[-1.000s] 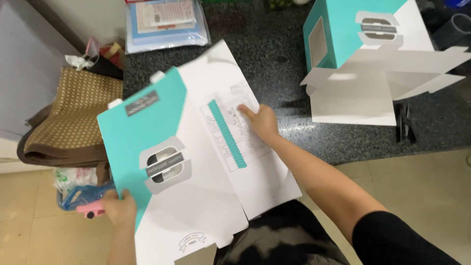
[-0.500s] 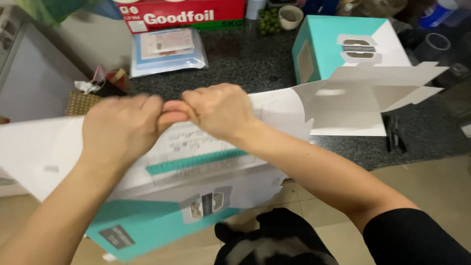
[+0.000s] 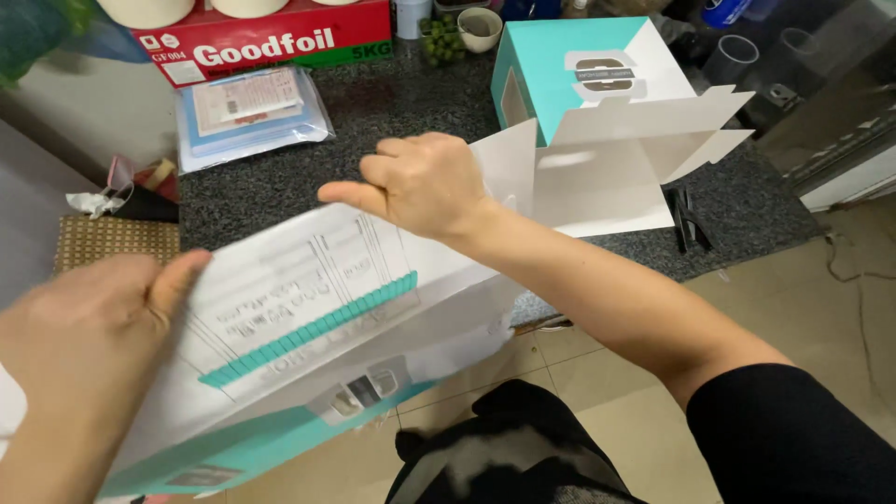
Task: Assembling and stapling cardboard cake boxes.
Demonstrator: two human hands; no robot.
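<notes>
A dark speckled stone counter [image 3: 392, 121] over a beige tiled floor fills the head view, carrying at twelve o'clock a red cardboard carton [image 3: 271, 37], at eleven a clear plastic packet of papers [image 3: 247, 112], and at one o'clock an assembled teal-and-white cardboard box [image 3: 597, 84] with its white flaps open. At centre, held above the counter's near edge, a flat unfolded white-and-teal cardboard box blank [image 3: 308, 336] tilts down toward seven o'clock. The right hand [image 3: 420, 182] curls its fingers over the blank's upper edge at twelve o'clock, gripping it, while the left hand [image 3: 89, 327], blurred at nine o'clock, clasps the blank's left edge with the thumb on top
</notes>
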